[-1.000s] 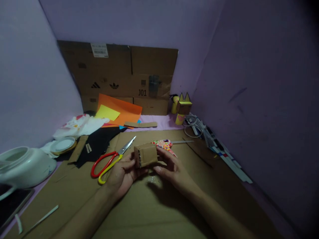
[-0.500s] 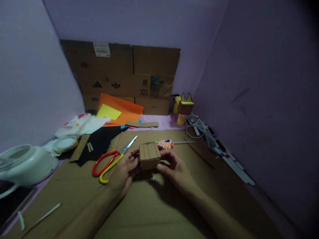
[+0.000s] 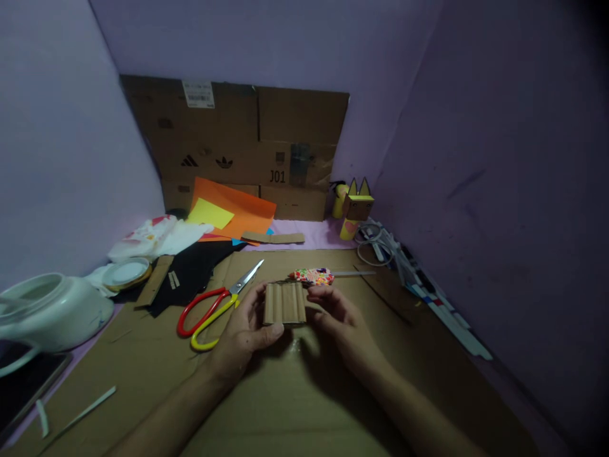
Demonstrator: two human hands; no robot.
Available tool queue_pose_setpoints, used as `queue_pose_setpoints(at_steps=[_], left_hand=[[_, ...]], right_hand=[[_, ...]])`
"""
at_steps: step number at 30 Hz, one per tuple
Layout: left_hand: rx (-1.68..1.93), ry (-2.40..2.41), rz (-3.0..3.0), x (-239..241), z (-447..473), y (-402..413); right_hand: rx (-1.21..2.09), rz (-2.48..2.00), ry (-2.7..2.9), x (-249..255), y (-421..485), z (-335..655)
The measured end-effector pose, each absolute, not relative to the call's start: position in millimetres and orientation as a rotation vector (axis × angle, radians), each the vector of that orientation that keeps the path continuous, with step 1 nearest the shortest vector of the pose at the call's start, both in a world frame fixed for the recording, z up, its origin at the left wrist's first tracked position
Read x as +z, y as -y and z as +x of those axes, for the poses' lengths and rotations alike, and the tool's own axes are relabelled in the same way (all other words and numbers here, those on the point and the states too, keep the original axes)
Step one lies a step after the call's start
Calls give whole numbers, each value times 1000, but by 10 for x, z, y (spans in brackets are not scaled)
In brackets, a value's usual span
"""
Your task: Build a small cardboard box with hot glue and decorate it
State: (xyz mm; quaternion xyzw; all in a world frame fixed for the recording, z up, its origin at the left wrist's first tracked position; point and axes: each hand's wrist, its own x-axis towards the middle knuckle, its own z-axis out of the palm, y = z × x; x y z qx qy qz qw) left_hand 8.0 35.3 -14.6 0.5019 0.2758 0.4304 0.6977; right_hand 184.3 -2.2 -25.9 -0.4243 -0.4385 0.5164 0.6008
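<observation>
A small cardboard box (image 3: 285, 303) with a ridged top is tilted toward me above the cardboard sheet. My left hand (image 3: 242, 333) grips it, thumb at the near edge and fingers along its left side. Just off its right side is my right hand (image 3: 342, 324), fingers bent and apart, holding nothing. Large scissors (image 3: 209, 308) with one red and one yellow handle lie left of the box. Behind it rests a glue gun (image 3: 314, 276) with a colourful patterned body, and a pale glue stick (image 3: 356, 273) extends to its right.
A cardboard sheet (image 3: 247, 412) covers the work surface. On the left are a white pot (image 3: 61, 311) and black paper (image 3: 190, 270). Orange paper (image 3: 242, 206) and a cardboard strip (image 3: 273, 238) lie at the back. A cardboard-and-yellow animal figure (image 3: 358, 209) stands back right, near a cable (image 3: 375, 244).
The box has tipped so that its ridged top faces me. My left thumb has moved onto its near edge, and my right fingers have come away from its right side.
</observation>
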Motion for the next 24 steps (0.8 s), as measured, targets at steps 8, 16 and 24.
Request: queue_pose_setpoints(at_steps=[8, 16, 24], left_hand=[[812, -667, 1264, -78, 46, -270], [616, -1005, 1733, 39, -27, -160], [476, -1091, 1920, 60, -55, -179]], right_hand=[[1407, -805, 1224, -171, 65, 1887], [1275, -1064, 1565, -155, 122, 1939], [1127, -1179, 1790, -109, 140, 1974]])
